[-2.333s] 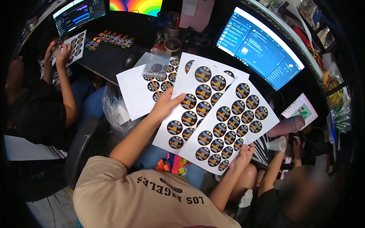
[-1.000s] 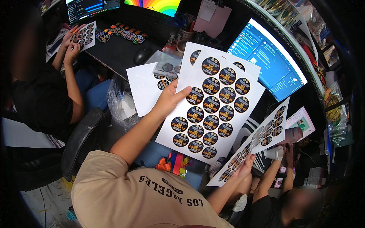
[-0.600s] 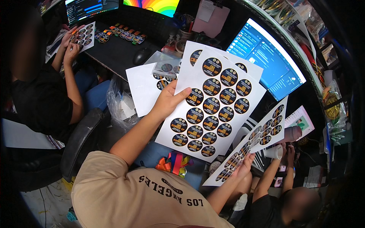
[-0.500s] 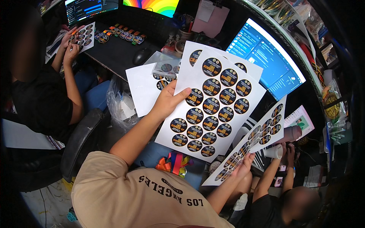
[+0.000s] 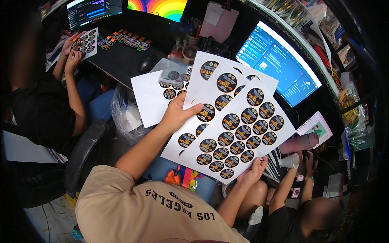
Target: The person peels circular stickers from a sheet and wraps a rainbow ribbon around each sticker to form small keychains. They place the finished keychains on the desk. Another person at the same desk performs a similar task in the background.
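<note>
My left hand grips a stack of white sticker sheets printed with round dark stickers, thumb across the front. My right hand holds another sticker sheet by its lower edge. That sheet lies flat over the lower right of the stack and faces me. Behind them, a further white sheet with a few stickers rests at the edge of the black desk.
A person in black at the left holds a small sticker sheet. Round badges, a mouse and a blue-lit monitor sit on the desk. At lower right another person holds a pink bottle and paper cup.
My right hand swung its sheet up from a tilted, nearly edge-on position at the lower right, so it now overlaps the stack in my left hand.
</note>
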Motion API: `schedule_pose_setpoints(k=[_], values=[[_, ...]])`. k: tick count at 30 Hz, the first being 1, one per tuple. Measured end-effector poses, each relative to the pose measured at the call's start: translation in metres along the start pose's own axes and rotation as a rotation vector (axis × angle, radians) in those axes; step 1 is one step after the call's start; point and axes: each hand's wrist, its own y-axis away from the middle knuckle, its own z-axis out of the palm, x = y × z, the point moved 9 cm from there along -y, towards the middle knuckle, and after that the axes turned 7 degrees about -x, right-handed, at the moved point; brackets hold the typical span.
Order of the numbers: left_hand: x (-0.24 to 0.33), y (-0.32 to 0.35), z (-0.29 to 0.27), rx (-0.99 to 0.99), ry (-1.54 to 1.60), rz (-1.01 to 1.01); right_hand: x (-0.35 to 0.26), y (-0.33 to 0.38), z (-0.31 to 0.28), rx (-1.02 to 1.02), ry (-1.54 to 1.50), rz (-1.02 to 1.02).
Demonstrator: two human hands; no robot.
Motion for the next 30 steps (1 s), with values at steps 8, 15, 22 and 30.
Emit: schedule_pose_setpoints(k=[8, 15, 22, 30], values=[[-0.009, 0.009, 0.015, -0.056, -0.042, -0.036, 0.018, 0.007, 0.018, -0.042, 0.098, 0.124], [-0.008, 0.006, 0.012, -0.068, 0.008, -0.016, 0.009, 0.008, 0.017, -0.038, 0.103, 0.127], [-0.01, 0.007, 0.02, -0.115, 0.061, -0.046, 0.019, 0.009, 0.009, -0.1, 0.122, 0.217], [-0.006, 0.005, 0.011, -0.078, 0.2, -0.079, 0.012, 0.002, -0.031, -0.058, 0.01, 0.157]])
